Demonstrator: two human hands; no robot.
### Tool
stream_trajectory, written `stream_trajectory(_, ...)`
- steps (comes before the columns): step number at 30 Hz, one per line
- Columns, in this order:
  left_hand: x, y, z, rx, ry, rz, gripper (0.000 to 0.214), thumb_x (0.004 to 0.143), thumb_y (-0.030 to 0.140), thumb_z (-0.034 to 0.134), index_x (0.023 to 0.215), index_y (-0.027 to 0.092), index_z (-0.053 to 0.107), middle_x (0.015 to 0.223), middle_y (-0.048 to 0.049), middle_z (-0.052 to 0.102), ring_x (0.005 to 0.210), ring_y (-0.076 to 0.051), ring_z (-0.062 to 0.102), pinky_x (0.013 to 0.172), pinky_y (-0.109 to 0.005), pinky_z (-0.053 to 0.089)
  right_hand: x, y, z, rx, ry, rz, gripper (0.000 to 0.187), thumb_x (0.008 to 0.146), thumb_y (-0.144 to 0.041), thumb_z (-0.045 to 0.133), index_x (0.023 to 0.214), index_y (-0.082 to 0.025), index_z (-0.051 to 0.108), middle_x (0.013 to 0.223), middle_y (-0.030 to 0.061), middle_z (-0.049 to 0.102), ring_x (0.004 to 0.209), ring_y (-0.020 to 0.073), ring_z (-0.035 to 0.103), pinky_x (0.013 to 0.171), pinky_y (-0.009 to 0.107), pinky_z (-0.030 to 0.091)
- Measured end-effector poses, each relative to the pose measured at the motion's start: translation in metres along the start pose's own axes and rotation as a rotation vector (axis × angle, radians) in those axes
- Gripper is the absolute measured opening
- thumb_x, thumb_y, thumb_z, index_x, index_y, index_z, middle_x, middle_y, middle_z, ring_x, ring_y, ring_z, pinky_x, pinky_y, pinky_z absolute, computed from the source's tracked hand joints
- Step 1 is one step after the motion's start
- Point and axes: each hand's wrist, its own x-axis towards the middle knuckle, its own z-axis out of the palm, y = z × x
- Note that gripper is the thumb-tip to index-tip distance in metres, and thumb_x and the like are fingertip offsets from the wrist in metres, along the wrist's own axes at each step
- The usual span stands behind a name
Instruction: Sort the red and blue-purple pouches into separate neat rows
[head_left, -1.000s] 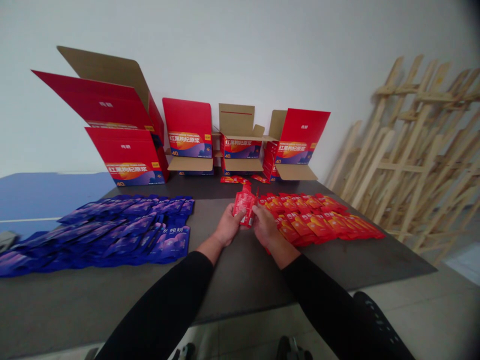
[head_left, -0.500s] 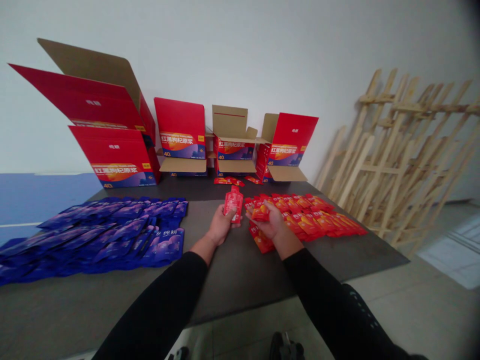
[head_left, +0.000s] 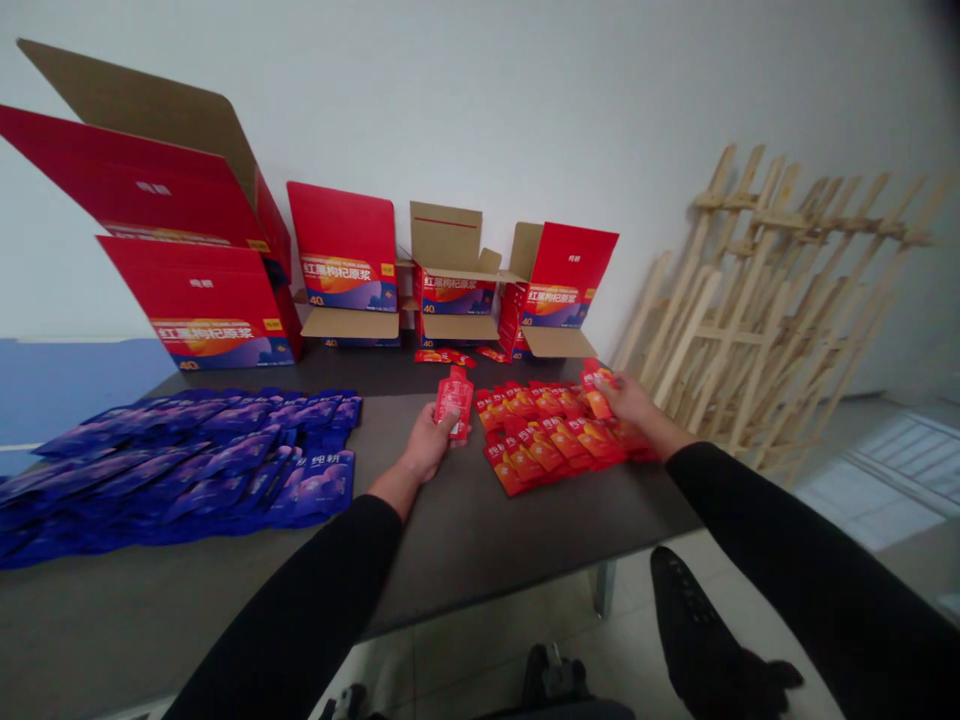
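My left hand (head_left: 424,447) is closed around a stack of red spouted pouches (head_left: 453,401), held upright over the dark table (head_left: 465,540). My right hand (head_left: 628,400) reaches out to the far right end of the spread of red pouches (head_left: 547,435) and pinches one red pouch (head_left: 596,390) there. The red pouches lie in overlapping rows between my two hands. Both arms are in black sleeves.
A wide spread of blue pouches (head_left: 187,460) covers the table's left side. Several open red cartons (head_left: 341,262) stand along the back by the white wall. Wooden frames (head_left: 772,290) lean at the right. A few loose red pouches (head_left: 444,355) lie near the cartons.
My right hand left the stack, swept right across the red pouches and now grips one at their far right end. The left hand keeps holding its stack. The view turned right.
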Motion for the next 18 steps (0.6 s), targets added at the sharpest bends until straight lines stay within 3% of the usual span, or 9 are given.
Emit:
stream_trajectory(3,0.002,-0.001,0.0,0.002,-0.002,-0.006,0.031,0.089,0.032,0.072,0.107,0.019,0.05,0.098,-0.0069,0.069,0.071,-0.017,0.073,0.053,-0.024,0.057,0.014,0.044,-0.026,-0.199,-0.168,0.0,0.04,0.099,-0.046,0.055,0.116,-0.015,0.074,0.094,0.0129,0.077,0.082,0.0231,0.072,0.073,0.03,0.055)
stream_trajectory(7,0.002,-0.001,0.0,0.006,-0.002,-0.013,0.027,0.091,0.03,0.069,0.107,0.019,0.05,0.098,-0.0069,0.069,0.071,-0.017,0.073,0.053,-0.023,0.057,0.016,0.073,-0.034,-0.396,-0.23,0.015,0.041,0.102,-0.041,0.047,0.121,-0.018,0.075,0.105,0.0136,0.077,0.092,0.025,0.072,0.08,0.032,0.055)
stream_trajectory(13,0.001,0.0,0.0,0.012,0.005,-0.02,0.028,0.09,0.031,0.07,0.106,0.019,0.051,0.098,-0.0072,0.07,0.072,-0.017,0.073,0.053,-0.023,0.056,0.013,0.067,-0.019,-0.538,-0.258,-0.089,0.032,0.1,-0.029,0.049,0.108,-0.017,0.077,0.095,0.0137,0.076,0.101,0.0296,0.07,0.089,0.037,0.053)
stream_trajectory(18,0.0,0.0,0.0,0.009,-0.001,-0.023,0.029,0.089,0.031,0.072,0.105,0.019,0.051,0.097,-0.0072,0.07,0.072,-0.017,0.073,0.054,-0.023,0.056,0.014,0.061,-0.01,-0.618,-0.271,-0.203,0.028,0.098,-0.03,0.053,0.11,-0.016,0.074,0.095,0.0152,0.074,0.104,0.0313,0.069,0.093,0.041,0.052)
